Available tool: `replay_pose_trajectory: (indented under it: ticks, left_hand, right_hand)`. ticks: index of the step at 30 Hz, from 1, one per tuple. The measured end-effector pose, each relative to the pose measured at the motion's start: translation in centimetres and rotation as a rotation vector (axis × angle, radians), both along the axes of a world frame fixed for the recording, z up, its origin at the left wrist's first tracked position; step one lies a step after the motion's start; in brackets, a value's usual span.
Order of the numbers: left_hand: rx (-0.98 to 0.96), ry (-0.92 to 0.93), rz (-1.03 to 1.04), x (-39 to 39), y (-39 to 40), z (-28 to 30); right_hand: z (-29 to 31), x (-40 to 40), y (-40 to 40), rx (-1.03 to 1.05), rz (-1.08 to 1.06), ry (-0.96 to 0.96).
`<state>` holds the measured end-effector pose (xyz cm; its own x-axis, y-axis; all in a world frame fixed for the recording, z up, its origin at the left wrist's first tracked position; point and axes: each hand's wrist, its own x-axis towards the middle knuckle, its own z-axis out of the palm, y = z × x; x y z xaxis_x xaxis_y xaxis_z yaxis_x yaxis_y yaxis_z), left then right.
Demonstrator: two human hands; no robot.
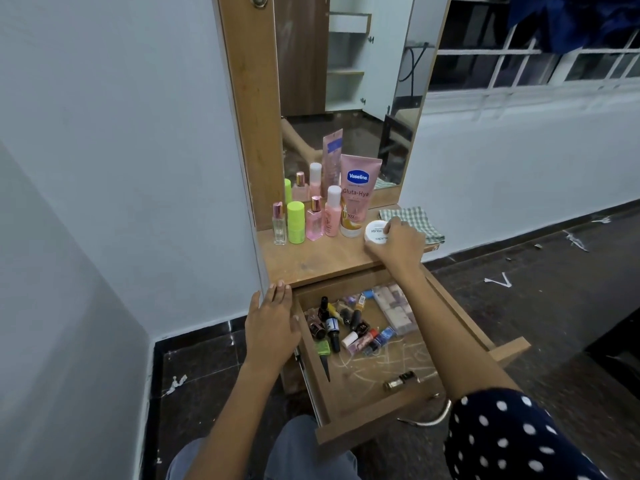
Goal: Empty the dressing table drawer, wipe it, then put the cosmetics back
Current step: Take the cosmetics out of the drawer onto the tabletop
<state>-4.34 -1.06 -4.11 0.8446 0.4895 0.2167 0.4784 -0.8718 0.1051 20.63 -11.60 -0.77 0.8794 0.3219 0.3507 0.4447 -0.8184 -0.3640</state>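
The wooden drawer [360, 415] stands pulled out below the dressing table top [311, 265]. Inside it lie several nail polish bottles [346, 327], a pinkish palette [396, 310] and one gold-capped bottle [401, 380] near the front. My right hand [398, 242] grips a round white jar [375, 232] on the table top. My left hand [273, 327] rests with straight fingers on the drawer's left side wall. A pink Vaseline tube [358, 192], pink bottles [330, 213] and a green stick [295, 221] stand in a row before the mirror.
A checked cloth [415, 220] lies on the table top, behind my right hand. The mirror [346, 91] rises behind the bottles. White wall is to the left, dark floor with paper scraps to the right. My knees are below the drawer front.
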Motion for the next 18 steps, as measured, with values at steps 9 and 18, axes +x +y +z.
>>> replay_pose_trajectory:
  ticks: [9,18]
  left_hand:
    - [0.045,-0.016,0.0,0.3,0.6,-1.3]
    - [0.042,-0.008,0.001,0.3,0.6,-1.2]
  right_hand:
    - [-1.4,2.2,2.0,0.102,0.043,-0.019]
    - [-4.7,1.2,1.2,-0.077,0.093,-0.167]
